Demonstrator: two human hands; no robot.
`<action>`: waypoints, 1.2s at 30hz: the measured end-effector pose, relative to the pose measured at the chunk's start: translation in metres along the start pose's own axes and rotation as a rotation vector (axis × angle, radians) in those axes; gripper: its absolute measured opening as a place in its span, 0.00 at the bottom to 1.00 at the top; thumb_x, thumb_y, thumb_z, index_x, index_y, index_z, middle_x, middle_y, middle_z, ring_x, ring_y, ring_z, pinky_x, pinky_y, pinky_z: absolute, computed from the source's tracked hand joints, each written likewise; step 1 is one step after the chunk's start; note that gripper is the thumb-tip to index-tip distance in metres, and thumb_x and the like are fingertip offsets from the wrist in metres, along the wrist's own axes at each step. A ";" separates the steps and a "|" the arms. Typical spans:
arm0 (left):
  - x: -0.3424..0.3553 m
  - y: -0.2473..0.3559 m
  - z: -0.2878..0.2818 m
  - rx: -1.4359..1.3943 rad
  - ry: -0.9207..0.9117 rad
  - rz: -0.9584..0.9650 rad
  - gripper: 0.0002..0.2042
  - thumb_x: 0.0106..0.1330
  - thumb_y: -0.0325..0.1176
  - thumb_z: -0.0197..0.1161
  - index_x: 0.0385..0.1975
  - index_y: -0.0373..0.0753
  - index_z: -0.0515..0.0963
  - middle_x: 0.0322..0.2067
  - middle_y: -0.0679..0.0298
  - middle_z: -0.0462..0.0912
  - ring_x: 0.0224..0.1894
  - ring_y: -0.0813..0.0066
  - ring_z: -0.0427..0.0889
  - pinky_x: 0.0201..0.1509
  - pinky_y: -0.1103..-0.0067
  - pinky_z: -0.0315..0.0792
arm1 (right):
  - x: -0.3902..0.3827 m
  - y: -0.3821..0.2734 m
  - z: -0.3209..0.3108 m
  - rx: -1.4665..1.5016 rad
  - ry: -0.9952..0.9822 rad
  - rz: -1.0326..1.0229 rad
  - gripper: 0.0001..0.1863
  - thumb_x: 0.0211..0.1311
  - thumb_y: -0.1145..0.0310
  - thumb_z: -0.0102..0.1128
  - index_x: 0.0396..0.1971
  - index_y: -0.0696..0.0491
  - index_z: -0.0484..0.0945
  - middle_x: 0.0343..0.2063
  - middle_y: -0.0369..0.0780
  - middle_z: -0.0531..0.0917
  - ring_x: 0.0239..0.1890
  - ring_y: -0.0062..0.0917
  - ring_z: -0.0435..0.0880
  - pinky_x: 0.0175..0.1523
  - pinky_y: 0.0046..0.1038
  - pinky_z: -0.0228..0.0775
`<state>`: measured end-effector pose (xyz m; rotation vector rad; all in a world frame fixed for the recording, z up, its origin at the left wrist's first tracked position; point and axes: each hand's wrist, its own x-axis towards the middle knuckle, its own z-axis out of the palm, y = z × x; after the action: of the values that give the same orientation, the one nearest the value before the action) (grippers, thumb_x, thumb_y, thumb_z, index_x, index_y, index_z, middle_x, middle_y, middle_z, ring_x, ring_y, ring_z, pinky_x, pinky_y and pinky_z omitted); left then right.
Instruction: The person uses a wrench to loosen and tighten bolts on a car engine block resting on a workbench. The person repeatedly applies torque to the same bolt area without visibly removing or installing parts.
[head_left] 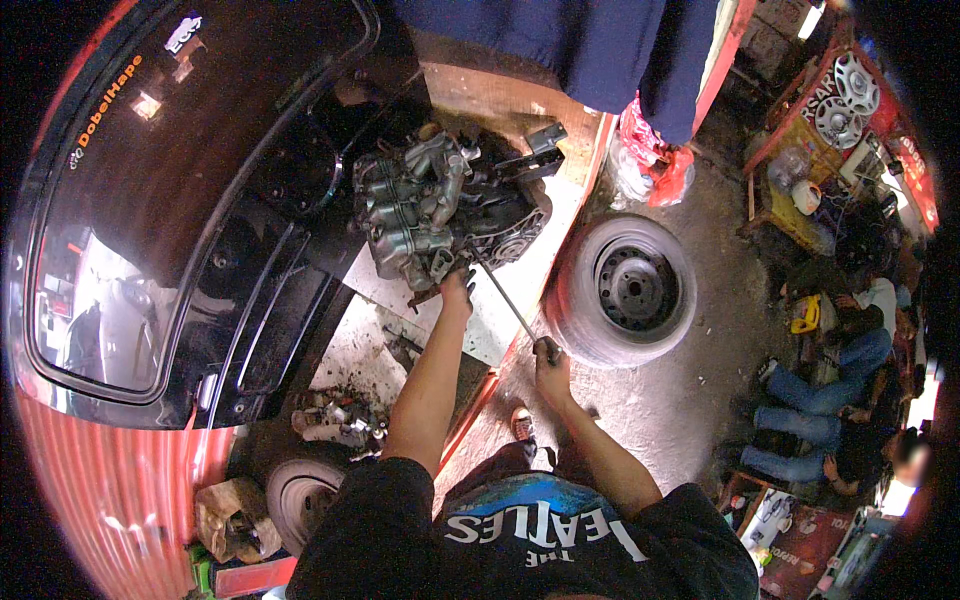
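A greasy metal engine (410, 210) sits on a white-topped bench beside the black vehicle panel. My left hand (456, 284) is at its near lower side, fingers curled around the head end of a long-handled wrench. The fingertips look dark and are partly hidden against the engine. From there the thin steel handle of the wrench (510, 300) slants down to the right. Around its far end my right hand (548, 360) is closed in a fist, just left of the wheel. Where the wrench meets the engine is too small to make out.
A wheel with a tyre (640, 290) lies flat on the floor to the right. Greasy metal parts (340, 420) lie below the bench. Left stands a black vehicle with a large window (120, 220). Several people in jeans (800, 425) sit at the right; hubcaps (840, 120) lie beyond.
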<state>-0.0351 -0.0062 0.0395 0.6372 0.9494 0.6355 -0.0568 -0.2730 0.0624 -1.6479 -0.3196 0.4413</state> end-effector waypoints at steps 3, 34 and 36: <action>0.000 0.001 0.004 -0.012 -0.024 -0.017 0.13 0.59 0.30 0.57 0.44 0.42 0.75 0.42 0.67 0.80 0.44 0.71 0.80 0.44 0.71 0.69 | 0.000 0.001 0.004 0.023 0.010 0.017 0.13 0.70 0.64 0.48 0.31 0.57 0.75 0.20 0.35 0.71 0.25 0.18 0.68 0.31 0.27 0.62; 0.019 0.005 0.006 -0.079 -0.059 -0.130 0.08 0.64 0.33 0.56 0.40 0.43 0.77 0.41 0.65 0.79 0.40 0.71 0.78 0.44 0.72 0.73 | -0.022 -0.011 0.018 -0.039 0.059 -0.001 0.12 0.69 0.64 0.51 0.31 0.58 0.75 0.17 0.36 0.68 0.24 0.16 0.64 0.29 0.26 0.61; 0.022 0.004 0.004 -0.093 -0.046 -0.162 0.08 0.64 0.33 0.55 0.40 0.42 0.77 0.42 0.65 0.79 0.40 0.70 0.78 0.44 0.72 0.73 | -0.023 -0.011 0.017 -0.029 0.058 -0.004 0.13 0.69 0.64 0.51 0.31 0.59 0.75 0.17 0.37 0.68 0.25 0.16 0.64 0.29 0.27 0.61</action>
<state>-0.0228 0.0113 0.0328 0.4851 0.9134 0.5151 -0.0847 -0.2671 0.0745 -1.6845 -0.2870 0.3862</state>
